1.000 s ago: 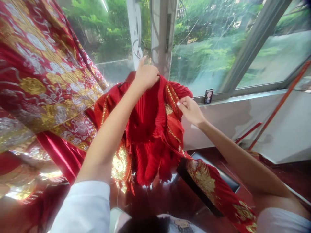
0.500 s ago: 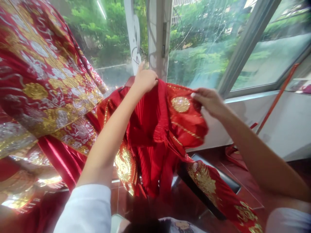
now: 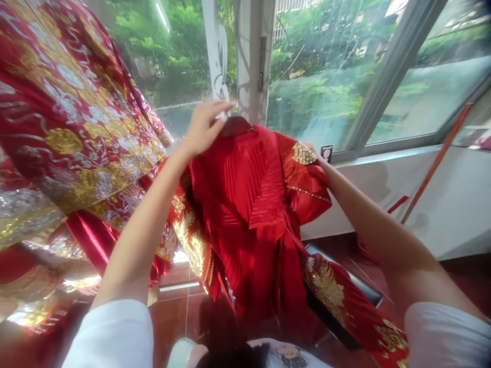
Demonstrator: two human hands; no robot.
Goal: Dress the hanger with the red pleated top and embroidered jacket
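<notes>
A red pleated robe (image 3: 230,174) with gold-embroidered sleeves hangs in front of me on a dark hanger (image 3: 238,126). My left hand (image 3: 205,125) is at the hanger's left side, by the collar. Its fingers stretch toward the top of the hanger, thumb apart, with nothing visible between them. My right hand (image 3: 310,149) is at the robe's right shoulder, beside a gold patch. That shoulder is bunched up at the hand, and most of the fingers are hidden behind the cloth. A small dark square (image 3: 326,153) with a pinkish picture shows by my right wrist.
A larger red gown (image 3: 76,112) with gold and silver embroidery hangs close on the left. Windows (image 3: 318,92) and a pale wall (image 3: 368,199) stand behind the robe. Below is a black seat (image 3: 364,289); an orange-red pole (image 3: 441,158) leans at the right.
My left hand has moved left off the collar, uncovering the hanger, and its thumb has spread. My right hand has gone from pinching the shoulder's edge to behind it. The robe now faces me more fully.
</notes>
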